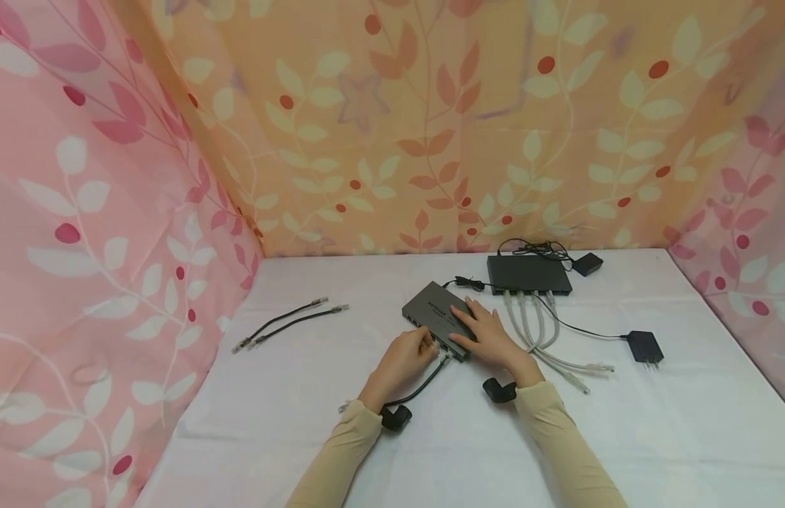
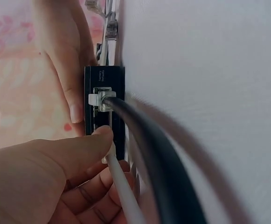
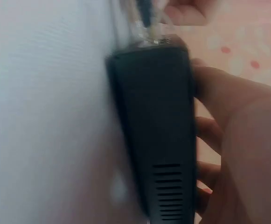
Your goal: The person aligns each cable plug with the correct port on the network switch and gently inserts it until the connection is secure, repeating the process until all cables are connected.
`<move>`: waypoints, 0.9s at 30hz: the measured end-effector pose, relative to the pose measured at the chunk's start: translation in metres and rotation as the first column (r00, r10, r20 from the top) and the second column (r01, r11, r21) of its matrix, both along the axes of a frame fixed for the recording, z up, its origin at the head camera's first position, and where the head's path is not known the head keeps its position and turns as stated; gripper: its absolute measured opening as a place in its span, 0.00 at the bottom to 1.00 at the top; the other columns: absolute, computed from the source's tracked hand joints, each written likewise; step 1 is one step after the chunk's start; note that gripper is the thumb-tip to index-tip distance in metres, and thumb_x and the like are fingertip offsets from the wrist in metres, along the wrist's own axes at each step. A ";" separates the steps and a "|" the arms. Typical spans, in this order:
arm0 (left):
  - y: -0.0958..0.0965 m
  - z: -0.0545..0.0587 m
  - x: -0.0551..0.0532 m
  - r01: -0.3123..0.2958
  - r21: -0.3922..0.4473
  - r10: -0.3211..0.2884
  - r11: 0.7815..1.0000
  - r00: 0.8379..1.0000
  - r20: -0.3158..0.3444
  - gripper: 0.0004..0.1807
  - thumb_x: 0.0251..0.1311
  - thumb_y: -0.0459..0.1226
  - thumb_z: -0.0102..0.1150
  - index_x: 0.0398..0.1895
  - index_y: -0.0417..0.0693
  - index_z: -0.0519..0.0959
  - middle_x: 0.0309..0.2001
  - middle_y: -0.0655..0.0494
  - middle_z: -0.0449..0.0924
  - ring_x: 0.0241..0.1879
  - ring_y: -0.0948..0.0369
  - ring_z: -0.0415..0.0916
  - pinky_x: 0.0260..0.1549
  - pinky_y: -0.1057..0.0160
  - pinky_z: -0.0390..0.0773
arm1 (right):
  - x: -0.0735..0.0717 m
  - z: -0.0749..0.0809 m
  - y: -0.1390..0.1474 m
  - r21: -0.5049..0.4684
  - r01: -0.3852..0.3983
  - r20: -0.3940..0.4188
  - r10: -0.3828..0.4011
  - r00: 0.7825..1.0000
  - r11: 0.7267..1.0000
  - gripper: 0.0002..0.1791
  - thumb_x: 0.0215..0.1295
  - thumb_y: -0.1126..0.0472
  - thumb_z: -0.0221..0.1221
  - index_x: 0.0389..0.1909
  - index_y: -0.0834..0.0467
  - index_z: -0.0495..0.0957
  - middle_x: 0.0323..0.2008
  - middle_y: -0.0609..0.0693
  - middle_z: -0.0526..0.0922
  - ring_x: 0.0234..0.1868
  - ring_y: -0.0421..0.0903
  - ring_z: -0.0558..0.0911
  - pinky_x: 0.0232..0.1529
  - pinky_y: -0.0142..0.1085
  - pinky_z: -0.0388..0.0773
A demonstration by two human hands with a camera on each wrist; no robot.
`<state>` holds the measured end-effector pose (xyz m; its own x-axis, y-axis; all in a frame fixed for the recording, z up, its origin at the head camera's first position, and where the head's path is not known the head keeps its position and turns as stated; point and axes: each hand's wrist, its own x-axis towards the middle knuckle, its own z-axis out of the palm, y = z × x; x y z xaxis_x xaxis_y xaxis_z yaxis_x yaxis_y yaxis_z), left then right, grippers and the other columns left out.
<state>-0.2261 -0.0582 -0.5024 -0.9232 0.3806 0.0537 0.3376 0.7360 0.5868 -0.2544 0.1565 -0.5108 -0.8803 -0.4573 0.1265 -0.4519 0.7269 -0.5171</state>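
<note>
A grey NETGEAR network switch (image 1: 430,303) lies at a slant on the table, its port side towards the left hand. My left hand (image 1: 401,360) pinches the plug end of a white network cable (image 2: 123,186) between thumb and fingers, at the ports. Whether that plug sits inside a port is hidden by the fingertips. Beside it, a short black network cable (image 2: 154,158) has its clear plug (image 2: 106,100) in a port. My right hand (image 1: 490,339) rests on top of the switch with fingers spread; the right wrist view shows the vented end of the switch (image 3: 158,107) beside that hand.
A second black switch (image 1: 528,274) stands behind on the right, with several grey cables (image 1: 538,339) from its front. Two power adapters (image 1: 644,347) lie right of it. Two short black cables (image 1: 290,324) lie at the left. Floral curtains (image 1: 430,141) hang behind the white table (image 1: 240,423).
</note>
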 end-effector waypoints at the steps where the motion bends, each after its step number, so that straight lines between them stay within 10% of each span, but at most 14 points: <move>1: -0.001 -0.001 0.000 0.002 -0.003 -0.002 1.000 1.000 0.002 0.08 0.60 0.42 0.59 0.35 0.48 0.76 0.20 0.65 0.71 0.18 0.70 0.65 0.18 0.72 0.66 | 0.001 -0.001 -0.001 -0.004 0.006 -0.004 -0.006 1.000 1.000 0.36 0.64 0.43 0.53 0.69 0.53 0.58 0.71 0.63 0.48 0.70 0.65 0.49 0.62 0.67 0.39; 11: -0.016 0.001 -0.002 -0.007 -0.017 0.008 1.000 0.999 0.037 0.12 0.58 0.50 0.59 0.38 0.55 0.78 0.28 0.67 0.77 0.27 0.70 0.72 0.27 0.69 0.72 | 0.001 -0.008 -0.001 0.004 0.006 -0.003 -0.006 1.000 1.000 0.35 0.68 0.42 0.48 0.71 0.52 0.52 0.72 0.61 0.43 0.71 0.62 0.45 0.62 0.66 0.39; 27: -0.082 0.024 -0.021 -0.278 0.102 0.281 0.955 0.960 -0.012 0.09 0.59 0.43 0.60 0.39 0.50 0.79 0.27 0.58 0.77 0.23 0.64 0.72 0.23 0.65 0.71 | 0.002 -0.010 -0.002 -0.034 0.006 -0.013 -0.006 1.000 0.999 0.36 0.68 0.43 0.48 0.71 0.53 0.52 0.72 0.62 0.43 0.71 0.62 0.45 0.65 0.63 0.41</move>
<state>-0.2470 -0.1402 -0.4789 -0.9897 0.0994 0.1033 0.1429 0.7425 0.6545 -0.2522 0.1549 -0.5204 -0.8813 -0.4471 0.1529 -0.4541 0.7119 -0.5357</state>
